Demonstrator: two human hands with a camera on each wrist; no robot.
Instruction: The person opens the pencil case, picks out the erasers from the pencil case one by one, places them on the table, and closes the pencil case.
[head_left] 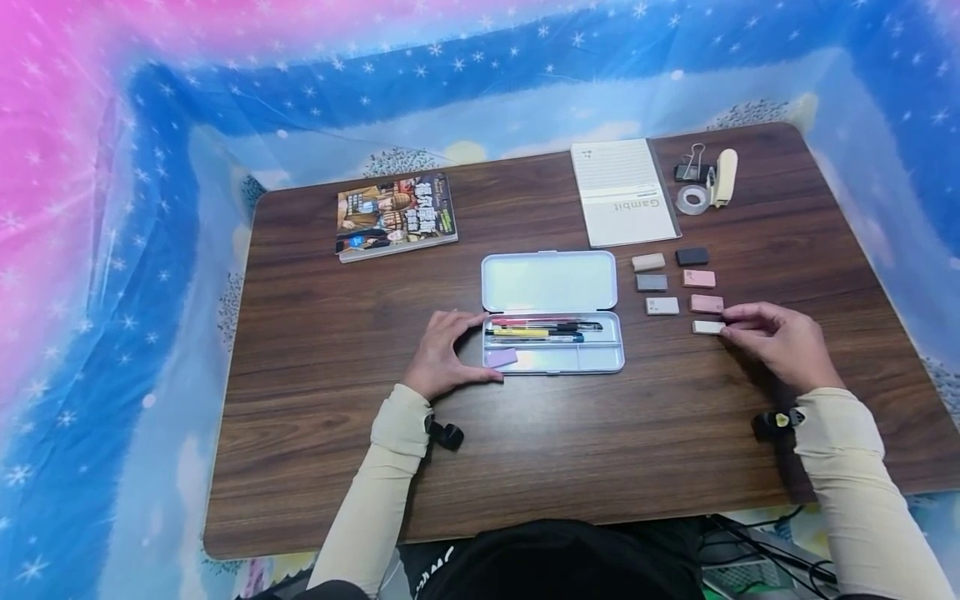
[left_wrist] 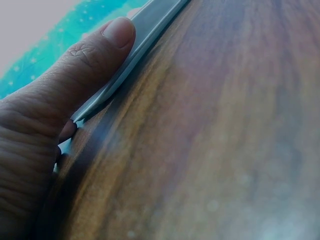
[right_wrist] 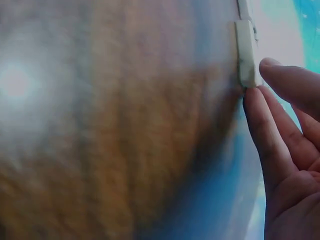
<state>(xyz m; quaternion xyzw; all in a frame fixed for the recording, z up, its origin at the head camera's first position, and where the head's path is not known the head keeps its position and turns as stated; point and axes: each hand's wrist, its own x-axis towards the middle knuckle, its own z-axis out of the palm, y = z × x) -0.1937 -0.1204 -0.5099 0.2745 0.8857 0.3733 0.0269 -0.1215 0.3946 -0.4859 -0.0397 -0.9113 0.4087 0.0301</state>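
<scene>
An open white pencil case [head_left: 600, 358] lies mid-table, its lid [head_left: 549, 282] folded back. Inside are several pens [head_left: 536, 332] and a purple eraser [head_left: 501, 358]. My left hand [head_left: 442, 354] holds the case's left end, thumb along the front edge and fingers at the back corner; the left wrist view shows the thumb [left_wrist: 85, 67] against the rim. A white eraser [head_left: 707, 327] lies flat at the right. Fingertips of my right hand [head_left: 783, 337] touch its right end. In the right wrist view one finger [right_wrist: 267, 130] meets the eraser [right_wrist: 246, 52], another hovers beside it.
Several other erasers, including pink [head_left: 706, 303], grey [head_left: 651, 283] and black [head_left: 692, 257] ones, stand in two columns right of the case. Farther back are a notebook [head_left: 622, 200], a tape roll [head_left: 692, 199], a binder clip [head_left: 693, 171], a stapler [head_left: 724, 177] and a book [head_left: 396, 215].
</scene>
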